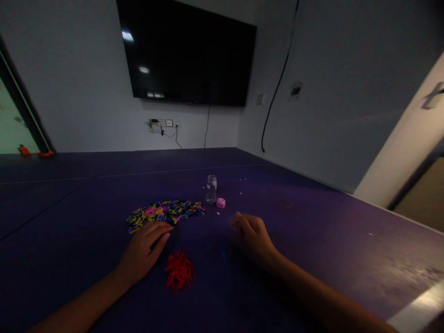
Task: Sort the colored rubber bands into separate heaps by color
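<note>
My left hand (144, 249) lies flat on the dark blue table (312, 231), fingers stretched toward the near edge of a spread of mixed-colour small rubber bands (164, 212). Just right of that hand sits a separate heap of red bands (179, 272). My right hand (252, 235) rests on the table further right, its fingers curled together in a pinch; anything between them is too small to see. Beyond the hands stands a small clear bottle (211, 188) with a pink cap (220, 202) lying beside it.
A large black screen (189, 51) hangs on the far wall above a socket strip (161, 124). A cable (277, 88) runs down the right wall. An orange object (24, 150) sits at the far left. A pale door (405, 148) stands at right.
</note>
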Demonstrator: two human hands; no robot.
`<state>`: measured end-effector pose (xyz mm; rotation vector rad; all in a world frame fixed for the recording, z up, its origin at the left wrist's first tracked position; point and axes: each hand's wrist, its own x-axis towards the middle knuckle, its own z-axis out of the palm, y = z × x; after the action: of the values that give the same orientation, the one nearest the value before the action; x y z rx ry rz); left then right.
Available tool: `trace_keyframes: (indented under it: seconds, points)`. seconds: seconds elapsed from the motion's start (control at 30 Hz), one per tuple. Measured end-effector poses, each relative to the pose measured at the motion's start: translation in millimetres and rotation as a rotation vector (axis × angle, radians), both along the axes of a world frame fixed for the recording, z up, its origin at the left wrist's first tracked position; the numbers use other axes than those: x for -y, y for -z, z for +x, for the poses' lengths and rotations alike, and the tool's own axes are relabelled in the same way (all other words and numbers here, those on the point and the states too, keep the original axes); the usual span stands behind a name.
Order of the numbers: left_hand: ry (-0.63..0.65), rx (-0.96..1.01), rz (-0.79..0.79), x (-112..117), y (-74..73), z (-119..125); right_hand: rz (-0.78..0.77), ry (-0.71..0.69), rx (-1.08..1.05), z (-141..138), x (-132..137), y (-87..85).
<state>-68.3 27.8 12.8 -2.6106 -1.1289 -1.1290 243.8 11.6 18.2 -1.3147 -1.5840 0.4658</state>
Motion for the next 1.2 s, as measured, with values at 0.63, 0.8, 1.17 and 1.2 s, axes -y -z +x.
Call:
trace_keyframes:
  seconds: [0.63,0.8,1.17,1.2]
  points:
    - [-0.25,-0.16,0.041,-33.7,-8.6,-5.3,-0.171,0.092,0.182,7.1,-37.7,11.5]
    - [-0.193,-0.279,0.044,-43.1,-13.4,13.4,-0.224,0.059,0.086,14.2,-50.4,12.7]
    - [-0.02,-0.269,0.042,-74.6,3.2,30.8,-0.148,0.0,0.037,15.6,-42.3,15.1]
    - [-0.02,-0.264,0.033,-75.3,3.5,31.0,-0.137,-0.021,0.043,15.4,-41.1,15.6]
